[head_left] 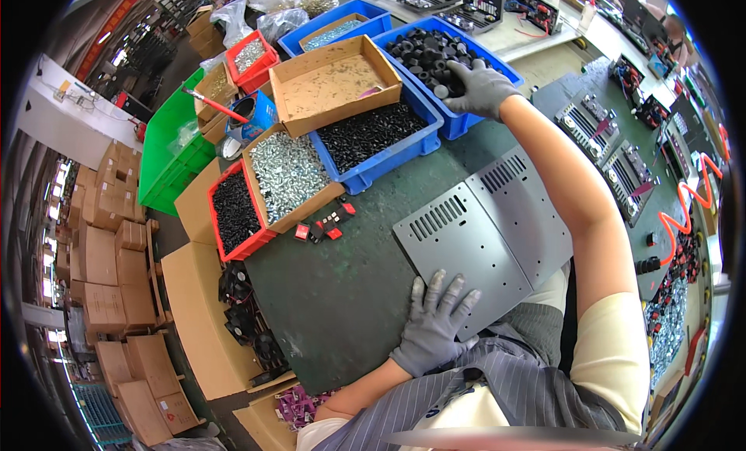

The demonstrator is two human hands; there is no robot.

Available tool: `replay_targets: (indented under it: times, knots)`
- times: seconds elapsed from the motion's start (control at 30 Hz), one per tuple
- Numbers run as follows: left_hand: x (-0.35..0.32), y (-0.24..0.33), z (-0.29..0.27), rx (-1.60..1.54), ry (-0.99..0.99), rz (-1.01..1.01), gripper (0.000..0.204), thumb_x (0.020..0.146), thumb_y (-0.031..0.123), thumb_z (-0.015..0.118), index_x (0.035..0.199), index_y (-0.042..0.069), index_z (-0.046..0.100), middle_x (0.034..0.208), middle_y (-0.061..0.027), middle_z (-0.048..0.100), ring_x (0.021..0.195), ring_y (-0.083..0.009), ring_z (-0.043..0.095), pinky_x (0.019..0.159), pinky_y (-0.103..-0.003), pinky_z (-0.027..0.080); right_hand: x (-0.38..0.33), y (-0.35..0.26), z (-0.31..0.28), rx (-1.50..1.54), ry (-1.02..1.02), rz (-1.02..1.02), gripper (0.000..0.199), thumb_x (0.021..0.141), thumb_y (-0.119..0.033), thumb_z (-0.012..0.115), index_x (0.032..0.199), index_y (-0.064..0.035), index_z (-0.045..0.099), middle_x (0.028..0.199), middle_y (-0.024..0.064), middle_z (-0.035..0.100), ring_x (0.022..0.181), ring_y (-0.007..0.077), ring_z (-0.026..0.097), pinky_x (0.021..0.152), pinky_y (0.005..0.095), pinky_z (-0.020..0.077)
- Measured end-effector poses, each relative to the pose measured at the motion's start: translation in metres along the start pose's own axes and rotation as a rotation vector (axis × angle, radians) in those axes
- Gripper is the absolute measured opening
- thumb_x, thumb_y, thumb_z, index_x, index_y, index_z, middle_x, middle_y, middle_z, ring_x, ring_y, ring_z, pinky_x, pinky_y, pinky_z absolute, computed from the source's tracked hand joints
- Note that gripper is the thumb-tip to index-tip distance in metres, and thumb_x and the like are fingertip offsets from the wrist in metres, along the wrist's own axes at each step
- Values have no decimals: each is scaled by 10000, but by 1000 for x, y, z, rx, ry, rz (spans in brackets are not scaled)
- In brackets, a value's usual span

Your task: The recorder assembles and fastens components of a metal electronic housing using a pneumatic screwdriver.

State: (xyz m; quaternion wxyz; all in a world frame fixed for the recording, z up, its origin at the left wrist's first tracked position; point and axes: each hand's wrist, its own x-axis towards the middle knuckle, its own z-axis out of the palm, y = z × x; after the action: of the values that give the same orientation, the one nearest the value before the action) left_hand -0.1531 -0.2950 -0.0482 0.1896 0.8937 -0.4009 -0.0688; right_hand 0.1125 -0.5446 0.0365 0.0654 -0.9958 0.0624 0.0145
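Grey panel (465,245) partly under left grip (434,327)

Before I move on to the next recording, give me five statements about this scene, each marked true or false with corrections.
1. The gray-gloved left hand has fingers over an edge of the gray slotted metal panel. True.
2. The gray-gloved right hand is at a red plastic tray. False: it is at the blue plastic bin of round black parts.
3. The red plastic tray of small black parts stands beside the brown cardboard box of small silvery parts. True.
4. The shallow brown cardboard tray is filled to the brim. False: most of its bottom shows.
5. The green plastic bin is right of the panel. False: it is left of it.
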Motion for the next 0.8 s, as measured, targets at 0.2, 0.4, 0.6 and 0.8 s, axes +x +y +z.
replay_targets:
  times: [0.2,0.4,0.6,0.8]
  knots:
    - [-1,1,-2,-28,-19,3,723,728,539,613,1338,197,433,1422,-140,305,1336,-391,184,1072,-594,86,10,-2,5,-22,129,-11,696,710,-405,641,1323,-181,397,1205,240,457,1017,393,558,862,424,463]
    - [-2,1,2,-62,16,14,727,729,545,613,1336,185,438,1422,-139,300,1340,-379,174,1078,-584,70,17,12,14,67,180,-30,503,758,-366,608,1216,-193,493,1190,219,468,967,387,573,824,438,472]
    - [-2,0,1,-63,11,27,732,717,545,625,1330,188,446,1414,-135,309,1338,-373,179,1078,-583,78,30,16,10,120,125,12,529,755,-387,635,1230,-195,506,1151,201,488,1023,360,561,871,406,462]
    - [1,0,3,-64,19,31,721,723,541,620,1330,192,446,1409,-135,312,1335,-378,177,1071,-596,81,44,43,25,389,286,-91,393,725,-300,687,1078,-141,621,1020,142,612,951,302,598,834,373,471]
